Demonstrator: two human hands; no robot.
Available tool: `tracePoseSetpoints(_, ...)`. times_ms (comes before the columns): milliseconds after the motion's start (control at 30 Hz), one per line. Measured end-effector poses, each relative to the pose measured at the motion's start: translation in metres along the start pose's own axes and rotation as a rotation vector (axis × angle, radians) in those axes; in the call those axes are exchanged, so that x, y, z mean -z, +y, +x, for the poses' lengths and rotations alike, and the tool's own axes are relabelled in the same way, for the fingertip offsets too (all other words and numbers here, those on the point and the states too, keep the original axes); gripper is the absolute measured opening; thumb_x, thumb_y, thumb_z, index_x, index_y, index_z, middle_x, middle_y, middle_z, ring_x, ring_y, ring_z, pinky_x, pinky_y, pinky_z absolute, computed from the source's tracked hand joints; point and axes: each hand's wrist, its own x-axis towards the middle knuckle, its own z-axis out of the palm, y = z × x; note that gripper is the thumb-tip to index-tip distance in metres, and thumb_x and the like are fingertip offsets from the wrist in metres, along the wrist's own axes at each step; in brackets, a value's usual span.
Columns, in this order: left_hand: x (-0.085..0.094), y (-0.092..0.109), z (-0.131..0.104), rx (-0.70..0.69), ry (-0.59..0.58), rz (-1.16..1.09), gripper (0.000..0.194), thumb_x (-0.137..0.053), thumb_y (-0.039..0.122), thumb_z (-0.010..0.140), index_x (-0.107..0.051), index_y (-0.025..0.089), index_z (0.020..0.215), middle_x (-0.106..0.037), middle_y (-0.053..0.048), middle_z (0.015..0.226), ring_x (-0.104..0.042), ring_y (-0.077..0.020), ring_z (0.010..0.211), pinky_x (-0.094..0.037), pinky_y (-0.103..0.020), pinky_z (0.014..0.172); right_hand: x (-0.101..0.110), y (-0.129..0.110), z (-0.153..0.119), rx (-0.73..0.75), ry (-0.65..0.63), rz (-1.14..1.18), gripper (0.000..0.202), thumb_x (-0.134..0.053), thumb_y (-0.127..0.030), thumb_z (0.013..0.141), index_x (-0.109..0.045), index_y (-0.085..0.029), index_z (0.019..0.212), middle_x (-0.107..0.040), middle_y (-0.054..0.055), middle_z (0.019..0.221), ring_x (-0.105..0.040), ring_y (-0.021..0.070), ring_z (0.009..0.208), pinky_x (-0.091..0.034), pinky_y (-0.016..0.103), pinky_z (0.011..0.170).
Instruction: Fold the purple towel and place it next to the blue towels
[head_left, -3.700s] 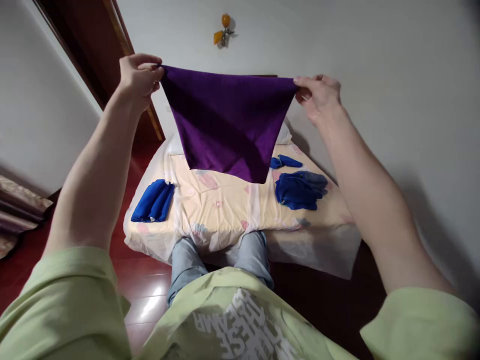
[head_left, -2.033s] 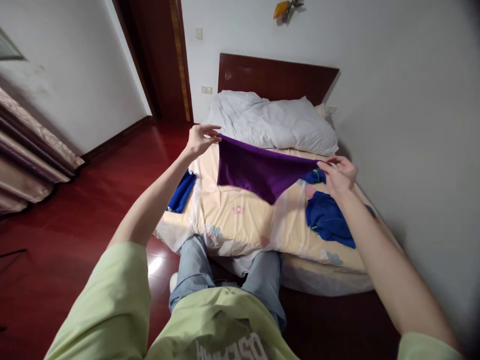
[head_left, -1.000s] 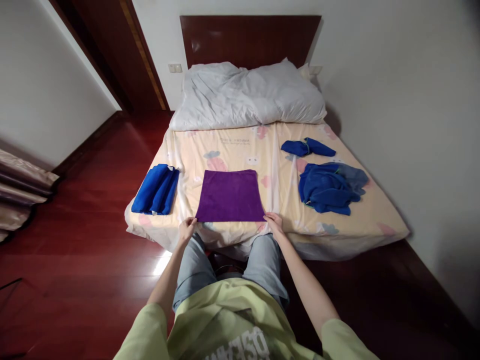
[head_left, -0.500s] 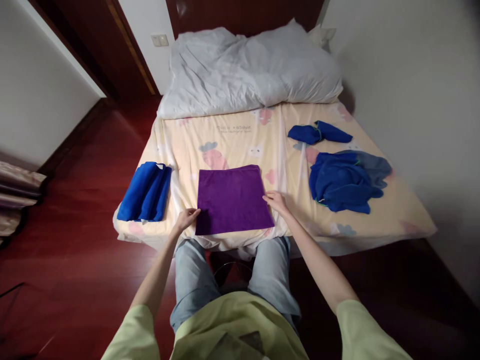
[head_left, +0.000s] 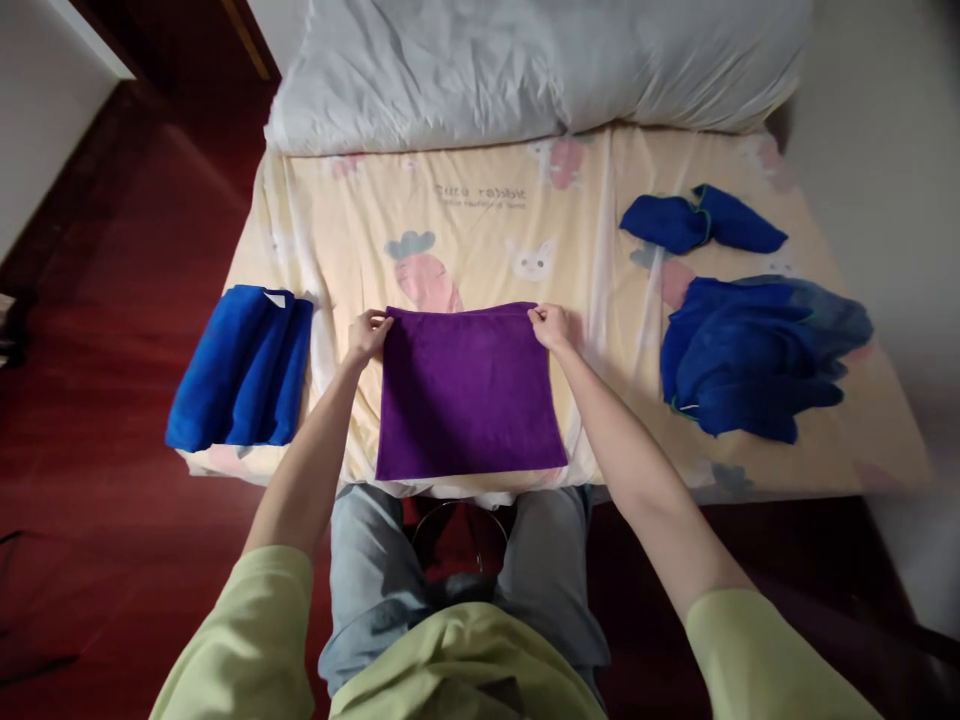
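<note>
Left hand [head_left: 367, 335]: closed on the far left corner of the purple cloth [head_left: 469, 395], fingers curled over the edge. Right hand [head_left: 551, 326]: pinched on the far right corner in the same way. Both arms are stretched forward over the cloth.

Purple cloth: laid flat and square on the near edge of the bed [head_left: 480, 215], centred in front of the knees; its near edge lies right at the edge of the mattress.

Further out: 1 folded stack of blue cloths [head_left: 244, 365] is seen to the left, near the bed's corner. A loose heap of blue cloths [head_left: 754, 355] lies to the right, with 1 smaller blue bundle [head_left: 701, 222] beyond it. A white pillow [head_left: 525, 65] is set across the head of the bed.

Risks, as judged: if the 2 corners are raised unevenly, a skewed fold would be produced. The near edge is unweighted, so the cloth could be dragged off the mattress by a pull. The printed sheet looks loose and could be bunched underneath.
</note>
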Motion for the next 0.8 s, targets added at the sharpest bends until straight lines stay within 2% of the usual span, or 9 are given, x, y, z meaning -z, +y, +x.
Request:
tracePoseSetpoints(167, -0.006, -0.004, 0.015, -0.098, 0.091, 0.133, 0.023, -0.064, 0.033, 0.089, -0.072, 0.015, 0.101, -0.075, -0.013, 0.095, -0.07, -0.0271, 0.09, -0.054, -0.039, 0.087, -0.003, 0.013, 0.009, 0.05, 0.022, -0.08, 0.021, -0.059, -0.031, 0.095, -0.07, -0.018, 0.083, -0.075, 0.013, 0.089, -0.068, 0.0255, 0.087, -0.052, 0.038, 0.092)
tracePoseSetpoints(367, -0.011, -0.009, 0.021, -0.155, 0.2, 0.035, 0.013, -0.061, 0.03, 0.092, -0.066, 0.018, 0.094, -0.071, -0.011, 0.087, -0.067, -0.0269, 0.09, -0.052, -0.04, 0.09, -0.007, 0.014, 0.011, 0.059, 0.141, -0.109, 0.028, -0.053, -0.037, 0.099, -0.071, -0.018, 0.089, -0.073, 0.012, 0.088, -0.065, 0.0249, 0.088, -0.053, 0.041, 0.091)
tracePoseSetpoints(633, -0.02, -0.01, 0.03, -0.212, 0.273, -0.069, 0.029, -0.06, 0.05, 0.096, -0.064, 0.021, 0.097, -0.07, -0.013, 0.089, -0.066, -0.0308, 0.101, -0.051, -0.043, 0.096, -0.008, 0.0, 0.012, 0.01, 0.121, -0.135, 0.034, -0.047, -0.036, 0.105, -0.072, -0.014, 0.108, -0.071, 0.017, 0.107, -0.065, 0.0294, 0.109, -0.049, 0.051, 0.104)
tracePoseSetpoints(700, -0.022, -0.003, 0.023, -0.227, 0.287, -0.038, 0.032, -0.059, 0.051, 0.097, -0.065, 0.021, 0.104, -0.071, -0.014, 0.097, -0.065, -0.0321, 0.11, -0.051, -0.045, 0.1, -0.006, -0.006, 0.005, 0.046, 0.089, -0.172, 0.036, -0.044, -0.036, 0.106, -0.07, -0.013, 0.113, -0.068, 0.02, 0.117, -0.061, 0.032, 0.12, -0.045, 0.055, 0.108)
tracePoseSetpoints(800, -0.025, 0.011, -0.005, -0.322, 0.302, 0.085, 0.039, -0.055, 0.048, 0.1, -0.062, 0.019, 0.125, -0.065, -0.017, 0.13, -0.054, -0.0351, 0.134, -0.044, -0.051, 0.112, -0.004, -0.018, -0.017, 0.199, 0.057, -0.266, 0.042, -0.041, -0.035, 0.107, -0.062, -0.011, 0.133, -0.055, 0.023, 0.143, -0.046, 0.0374, 0.141, -0.034, 0.063, 0.117)
